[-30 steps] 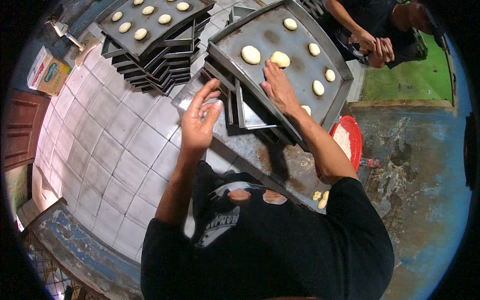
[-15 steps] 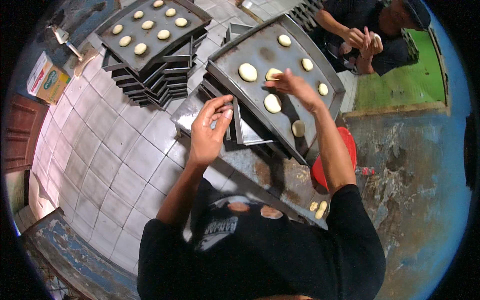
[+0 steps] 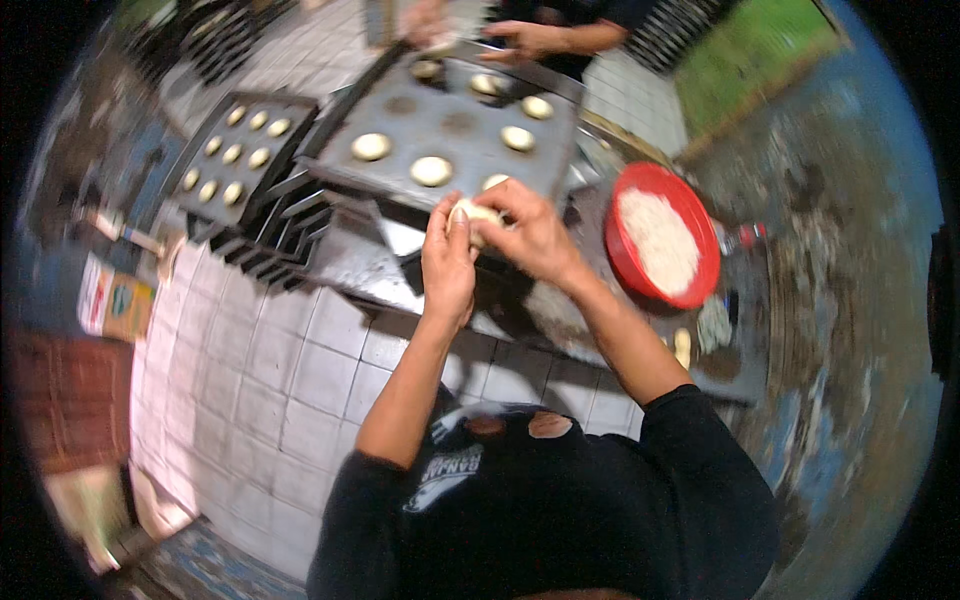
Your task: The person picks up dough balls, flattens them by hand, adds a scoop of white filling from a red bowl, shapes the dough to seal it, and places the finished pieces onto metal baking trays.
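My left hand [image 3: 448,265] and my right hand [image 3: 530,235] are together just in front of the nearer baking tray [image 3: 354,118], closed on a pale dough piece [image 3: 478,215] held between their fingers. Several pale dough rounds [image 3: 431,171] lie on that tray, which rests on other trays. To the right of my right hand is a red bowl [image 3: 622,255] of white flour-like powder [image 3: 664,245]. A small elongated dough piece [image 3: 682,348] lies near my right forearm.
A co-worker's hands [image 3: 530,40] are over the tray's far end. At left another tray [image 3: 255,185] with several rounds tops a stack on the metal counter [image 3: 360,275]. A bottle [image 3: 740,237] lies beside the bowl; a cardboard box [image 3: 117,300] stands far left.
The view has turned, bringing the bowl fully in. My right hand has left the tray surface and joined my left on a dough piece. The co-worker's hands have moved over the tray.
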### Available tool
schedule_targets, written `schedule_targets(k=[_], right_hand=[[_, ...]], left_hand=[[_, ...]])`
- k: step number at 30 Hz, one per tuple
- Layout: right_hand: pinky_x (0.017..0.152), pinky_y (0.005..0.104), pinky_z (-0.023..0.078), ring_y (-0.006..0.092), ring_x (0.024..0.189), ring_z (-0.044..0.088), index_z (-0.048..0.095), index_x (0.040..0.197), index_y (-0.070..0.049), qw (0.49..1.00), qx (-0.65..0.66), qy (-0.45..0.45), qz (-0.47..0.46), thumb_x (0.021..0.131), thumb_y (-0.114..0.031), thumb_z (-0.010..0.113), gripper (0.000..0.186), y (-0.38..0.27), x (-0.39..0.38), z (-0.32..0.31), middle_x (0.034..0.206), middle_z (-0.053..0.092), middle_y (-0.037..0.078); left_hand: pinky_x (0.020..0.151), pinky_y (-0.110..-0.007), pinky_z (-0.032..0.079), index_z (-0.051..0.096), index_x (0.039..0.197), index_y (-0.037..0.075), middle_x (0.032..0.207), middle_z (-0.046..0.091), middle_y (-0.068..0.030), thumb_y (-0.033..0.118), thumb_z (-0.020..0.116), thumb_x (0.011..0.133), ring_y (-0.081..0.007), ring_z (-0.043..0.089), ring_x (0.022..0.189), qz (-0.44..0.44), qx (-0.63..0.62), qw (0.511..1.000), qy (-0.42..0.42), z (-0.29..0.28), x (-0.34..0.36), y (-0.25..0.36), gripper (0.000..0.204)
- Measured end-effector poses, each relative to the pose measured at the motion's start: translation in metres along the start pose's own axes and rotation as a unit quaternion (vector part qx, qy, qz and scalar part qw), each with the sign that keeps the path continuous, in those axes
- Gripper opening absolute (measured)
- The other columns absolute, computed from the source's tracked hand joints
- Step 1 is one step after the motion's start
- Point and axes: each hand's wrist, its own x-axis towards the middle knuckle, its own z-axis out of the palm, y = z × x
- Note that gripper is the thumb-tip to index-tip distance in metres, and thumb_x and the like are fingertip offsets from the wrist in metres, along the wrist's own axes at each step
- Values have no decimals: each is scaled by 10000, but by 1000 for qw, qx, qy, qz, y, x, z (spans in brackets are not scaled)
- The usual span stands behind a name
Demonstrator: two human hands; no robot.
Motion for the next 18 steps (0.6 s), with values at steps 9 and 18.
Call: schedule_targets(k=[9,18], right_hand=[[838,287,516,157,941,647,642,1196,33,867,302,250,308,889,-112,738,353,23,-254,-98,1067,685,87],[740,311,537,134,791,661,557,1328,29,898,78,262,345,953,-129,646,417,65,-320,-125,966,702,96]], left_hand=[[588,-256,386,550,817,81,741,524,22,449,484,1053,-65,471,682,-67,144,980,-121,142,-122,-144,442],[790,-320,513,426,1445,55,1192,592,-99,244,588,985,-180,575,1021,-240,343,885,-204,82,-131,-257,523]])
